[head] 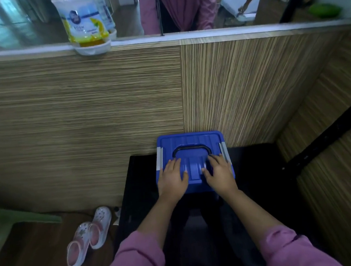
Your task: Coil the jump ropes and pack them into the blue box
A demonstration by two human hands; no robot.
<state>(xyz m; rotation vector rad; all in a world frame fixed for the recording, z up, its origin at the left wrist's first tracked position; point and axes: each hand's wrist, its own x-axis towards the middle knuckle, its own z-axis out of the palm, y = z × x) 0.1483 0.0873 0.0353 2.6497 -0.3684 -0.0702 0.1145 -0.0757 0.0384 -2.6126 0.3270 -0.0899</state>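
Both hands lay flat on the closed blue box (190, 141).
We saw the left hand (173, 177) and right hand (220, 174) spread, fingers straight, pressing its lid near the black handle (190, 147).

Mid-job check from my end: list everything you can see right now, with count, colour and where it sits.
blue box: one, blue, lid on, atop a black stand by the wood-panel wall
carry handle: one, black, flat on the lid
side latches: two, grey, left and right lid edges
clogs: two, pink-white, floor at left
refill pouch: one, white-yellow, in a white tray on the ledge
jump ropes: none visible
left hand: flat on the lid, pink sleeve
right hand: flat on the lid, pink sleeve
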